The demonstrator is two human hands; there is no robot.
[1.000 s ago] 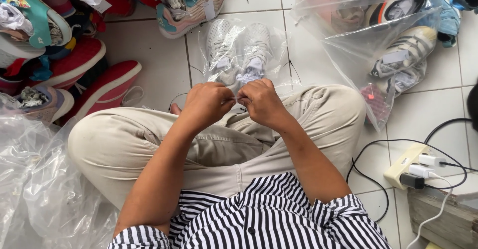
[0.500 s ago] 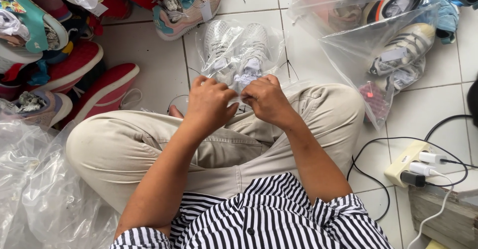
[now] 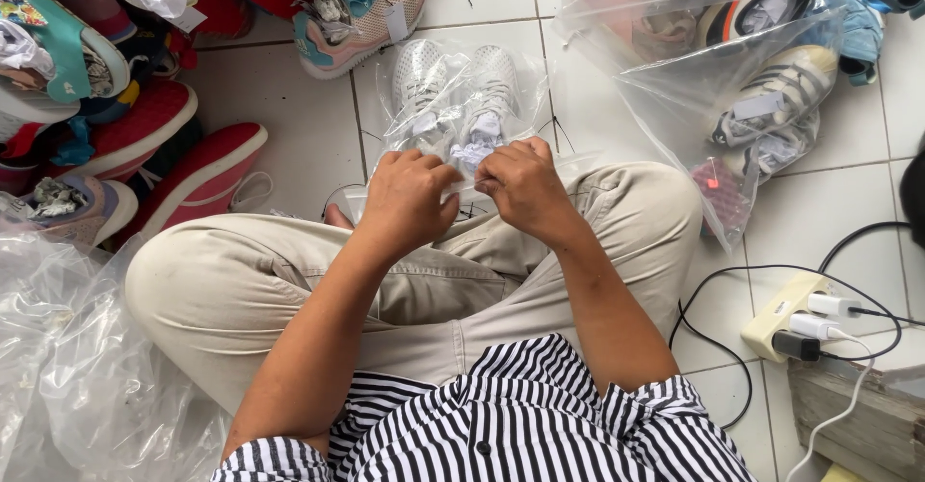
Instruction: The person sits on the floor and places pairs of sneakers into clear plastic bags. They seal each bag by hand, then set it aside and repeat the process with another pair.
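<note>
Left hand point(image 3: 409, 198) & right hand point(image 3: 525, 185) both pinch shut the near edge of a clear bag point(image 3: 462, 106) w/ white shoes point(image 3: 453, 87) inside — it lies on the tile floor point(image 3: 289, 125) just past the knees.

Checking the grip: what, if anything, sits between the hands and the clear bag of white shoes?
Nothing visible does. The left hand and right hand both pinch the near edge of the clear bag directly.
</note>
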